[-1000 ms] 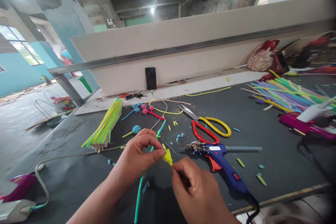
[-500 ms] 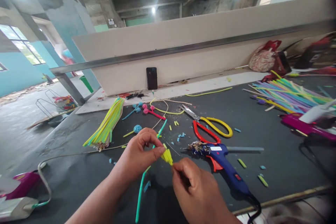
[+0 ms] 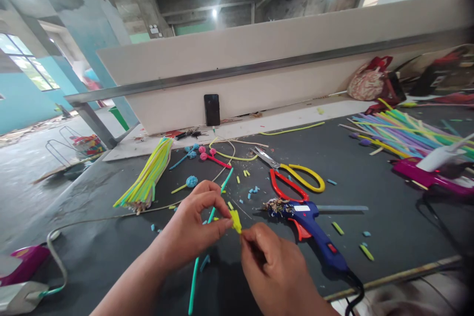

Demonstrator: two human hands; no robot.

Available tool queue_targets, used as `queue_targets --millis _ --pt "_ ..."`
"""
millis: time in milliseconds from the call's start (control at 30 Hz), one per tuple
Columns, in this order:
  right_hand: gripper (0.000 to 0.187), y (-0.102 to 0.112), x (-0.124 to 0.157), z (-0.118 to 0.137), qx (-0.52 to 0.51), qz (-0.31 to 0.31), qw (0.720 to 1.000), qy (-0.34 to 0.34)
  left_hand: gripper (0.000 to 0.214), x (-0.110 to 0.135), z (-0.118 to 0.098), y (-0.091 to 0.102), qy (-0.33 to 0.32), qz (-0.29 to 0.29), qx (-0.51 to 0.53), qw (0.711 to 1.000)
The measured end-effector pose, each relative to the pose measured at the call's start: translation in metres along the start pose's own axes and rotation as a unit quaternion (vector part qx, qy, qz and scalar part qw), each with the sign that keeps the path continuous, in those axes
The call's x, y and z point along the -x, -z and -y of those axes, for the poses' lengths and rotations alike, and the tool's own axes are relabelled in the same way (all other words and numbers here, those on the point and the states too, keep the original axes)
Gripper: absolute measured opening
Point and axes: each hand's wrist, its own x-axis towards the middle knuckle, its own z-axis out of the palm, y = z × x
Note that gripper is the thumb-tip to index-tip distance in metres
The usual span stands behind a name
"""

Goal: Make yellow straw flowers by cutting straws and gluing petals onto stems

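Between my hands is a small yellow piece of bunched pipe cleaner (image 3: 236, 220). My left hand (image 3: 200, 219) pinches its upper left side between thumb and forefinger. The fingertips of my right hand (image 3: 272, 259) close on its lower end. A long green pipe cleaner (image 3: 195, 276) lies on the table beneath my left hand. Just right of my hands rests a blue glue gun (image 3: 313, 222) with a clear glue stick in its back. Scissors (image 3: 292, 173) with one red and one yellow handle lie open beyond it.
On the dark table (image 3: 289, 291), a yellow-green pipe cleaner bundle (image 3: 150, 173) lies left and a multicoloured pile (image 3: 400, 131) right. Pink (image 3: 213, 155) and blue pom-pom stems (image 3: 191, 181) lie ahead. A phone (image 3: 212, 109) leans on the partition. Cut bits are scattered around.
The view has shifted slightly, so everything sits a little further left. Both hands keep their pinch on the yellow piece, which appears slightly turned.
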Motion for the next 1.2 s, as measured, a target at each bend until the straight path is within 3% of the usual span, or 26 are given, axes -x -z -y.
queue_targets --millis 267,500,600,700,767,833,967,1200 --pt "0.015 -0.001 0.0 -0.001 0.006 0.0 1.0 0.014 0.013 -0.002 -0.004 -0.006 0.005 -0.011 -0.021 1.0" --pt "0.016 0.004 -0.003 0.001 -0.087 0.043 0.992 -0.077 0.006 0.001 0.004 0.01 0.009 -0.062 0.101 0.993" --pt "0.019 0.004 -0.007 0.004 -0.227 0.083 0.955 -0.172 0.002 0.002 0.008 0.016 0.007 -0.104 0.153 0.983" --pt "0.017 0.003 -0.012 0.004 -0.391 0.13 0.874 -0.257 0.004 0.001 0.01 0.018 0.011 -0.107 0.178 0.978" --pt "0.02 0.003 -0.014 0.004 -0.465 0.14 0.828 -0.279 0.004 0.0 0.01 0.017 0.017 -0.093 0.19 0.977" --pt "0.027 0.004 -0.015 0.004 -0.509 0.131 0.805 -0.276 0.004 0.0 0.01 0.016 0.02 -0.085 0.206 0.975" --pt "0.041 0.007 -0.016 0.006 -0.537 0.098 0.793 -0.268 0.005 -0.001 0.012 0.017 0.028 -0.099 0.236 0.966" --pt "0.043 0.015 -0.013 0.012 -0.515 0.085 0.81 -0.266 0.006 -0.001 0.015 0.015 0.023 -0.089 0.262 0.961"
